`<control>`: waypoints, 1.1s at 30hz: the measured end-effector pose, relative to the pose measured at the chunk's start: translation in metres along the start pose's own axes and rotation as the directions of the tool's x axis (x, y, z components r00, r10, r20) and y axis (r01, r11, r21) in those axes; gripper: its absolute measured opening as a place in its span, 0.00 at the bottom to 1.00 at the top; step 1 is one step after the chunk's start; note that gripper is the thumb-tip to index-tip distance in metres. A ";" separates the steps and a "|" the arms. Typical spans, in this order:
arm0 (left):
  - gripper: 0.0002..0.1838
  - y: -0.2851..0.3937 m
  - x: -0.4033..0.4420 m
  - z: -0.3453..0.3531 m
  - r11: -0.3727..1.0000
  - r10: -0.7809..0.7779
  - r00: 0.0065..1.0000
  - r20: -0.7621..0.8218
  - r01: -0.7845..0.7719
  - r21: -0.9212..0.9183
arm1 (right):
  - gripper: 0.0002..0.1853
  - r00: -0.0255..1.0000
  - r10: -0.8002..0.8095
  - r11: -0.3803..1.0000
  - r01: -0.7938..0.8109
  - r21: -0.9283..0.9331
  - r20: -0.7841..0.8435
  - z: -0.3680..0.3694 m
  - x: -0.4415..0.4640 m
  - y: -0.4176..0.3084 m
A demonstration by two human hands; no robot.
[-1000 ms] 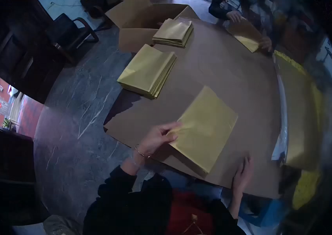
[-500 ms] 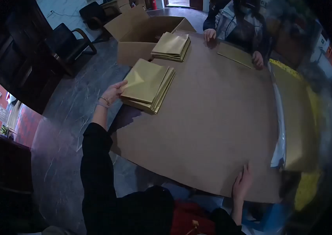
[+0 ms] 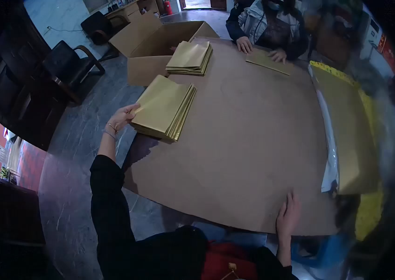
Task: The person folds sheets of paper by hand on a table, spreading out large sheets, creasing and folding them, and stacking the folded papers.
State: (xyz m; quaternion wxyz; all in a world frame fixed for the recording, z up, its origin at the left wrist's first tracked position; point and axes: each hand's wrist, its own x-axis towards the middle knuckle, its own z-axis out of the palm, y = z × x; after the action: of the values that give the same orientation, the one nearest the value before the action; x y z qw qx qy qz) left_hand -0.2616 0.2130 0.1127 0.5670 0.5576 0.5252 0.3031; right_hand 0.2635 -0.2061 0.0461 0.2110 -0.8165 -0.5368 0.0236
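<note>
A thick stack of folded gold paper sheets (image 3: 164,105) lies at the left edge of the cardboard-covered table (image 3: 239,158). My left hand (image 3: 123,116) is closed on the left edge of this stack's upper sheets; how many it grips cannot be made out. My right hand (image 3: 289,215) rests on the cardboard near the front edge, fingers stretched out and nothing held. Behind the first stack sits a second, smaller stack of gold paper (image 3: 189,57).
Across the table, a person's hands (image 3: 277,56) press on a folded gold sheet (image 3: 267,63). An open cardboard box (image 3: 148,70) stands at the back left. Large gold sheets (image 3: 346,130) with white and yellow wrapping lie along the right side. Black armchairs (image 3: 69,65) stand beyond the left edge.
The view has shifted slightly. The other person's hand has moved from beside the gold sheet onto it. My left hand stays at its stack, and my right hand stays on the cardboard.
</note>
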 end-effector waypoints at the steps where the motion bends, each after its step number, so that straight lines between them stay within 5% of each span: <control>1: 0.28 0.000 0.002 -0.001 1.000 0.002 1.000 0.005 -0.002 0.004 | 0.20 1.000 0.013 0.999 -0.013 0.030 0.005 -0.002 0.000 -0.003; 4: 0.25 -0.003 0.009 -0.002 0.956 0.080 0.997 -0.004 -0.076 0.283 | 0.19 0.998 0.052 0.998 -0.053 0.042 0.037 0.002 -0.002 0.002; 8: 0.22 -0.011 0.025 -0.016 0.934 0.053 0.999 -0.009 -0.046 0.353 | 0.19 0.996 0.084 0.995 -0.087 0.050 0.041 0.000 0.000 -0.001; 11: 0.27 0.001 0.020 0.010 0.468 0.390 0.909 -0.150 -0.055 0.882 | 0.19 0.998 0.049 0.999 -0.049 -0.007 0.043 -0.003 0.001 -0.001; 15: 0.37 0.015 0.012 0.079 0.258 0.579 0.811 -0.079 -0.090 0.962 | 0.20 1.000 0.020 1.000 -0.020 0.009 0.022 0.003 0.000 0.002; 19: 0.42 0.007 0.016 0.131 0.283 0.543 0.840 -0.010 -0.172 0.944 | 0.20 0.998 -0.030 0.994 0.036 0.099 -0.058 -0.001 0.001 0.004; 22: 0.38 0.009 0.025 0.154 0.333 0.373 0.927 -0.038 -0.095 0.938 | 0.19 0.996 0.002 0.998 0.004 0.067 -0.086 0.000 -0.001 0.004; 24: 0.34 -0.021 0.055 0.148 0.277 0.520 0.852 -0.060 -0.102 0.956 | 0.19 0.991 0.025 0.996 -0.014 0.083 -0.134 0.003 -0.002 0.003; 27: 0.31 -0.022 0.069 0.150 0.338 0.440 0.896 -0.058 -0.105 0.935 | 0.19 0.995 0.023 0.996 -0.015 0.084 -0.099 0.002 -0.004 0.005; 29: 0.29 -0.026 0.074 0.153 0.271 0.437 0.888 -0.144 0.023 0.962 | 0.20 0.994 0.032 0.997 -0.025 0.072 -0.100 0.004 -0.003 0.008; 33: 0.27 -0.030 0.081 0.151 0.292 0.456 0.884 -0.099 -0.044 0.956 | 0.21 0.996 0.018 0.992 -0.007 0.126 -0.091 0.011 -0.008 0.016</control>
State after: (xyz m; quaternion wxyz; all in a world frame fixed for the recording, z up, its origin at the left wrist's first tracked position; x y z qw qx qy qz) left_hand -0.1068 0.2354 0.0373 -0.0184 0.7911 0.5980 0.1272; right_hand 0.2705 -0.2151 0.0286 0.2863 -0.8052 -0.5188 0.0212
